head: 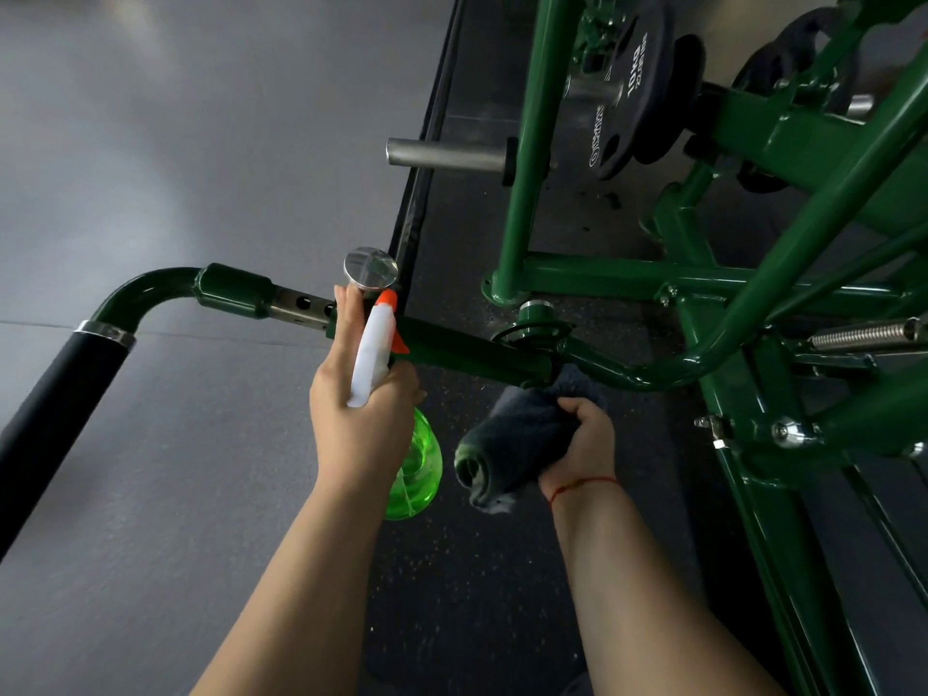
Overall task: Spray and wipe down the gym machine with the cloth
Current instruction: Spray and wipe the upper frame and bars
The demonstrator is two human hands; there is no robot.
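A dark green gym machine fills the right side; its horizontal arm (pixel 467 351) runs left to a black padded handle (pixel 55 414). My left hand (pixel 359 419) grips a spray bottle (pixel 419 474) with a green body, white head and orange nozzle, held against the arm. My right hand (pixel 585 452) clutches a rolled dark grey cloth (pixel 512 444), whose upper end presses on the underside of the arm near a joint. A red string circles my right wrist.
Black weight plates (pixel 632 92) hang on the frame at top right beside a bare steel peg (pixel 447 155). A chrome knob (pixel 370 268) tops the arm. A spring (pixel 863 334) lies at right. Grey floor at left, dark speckled mat (pixel 477 570) below.
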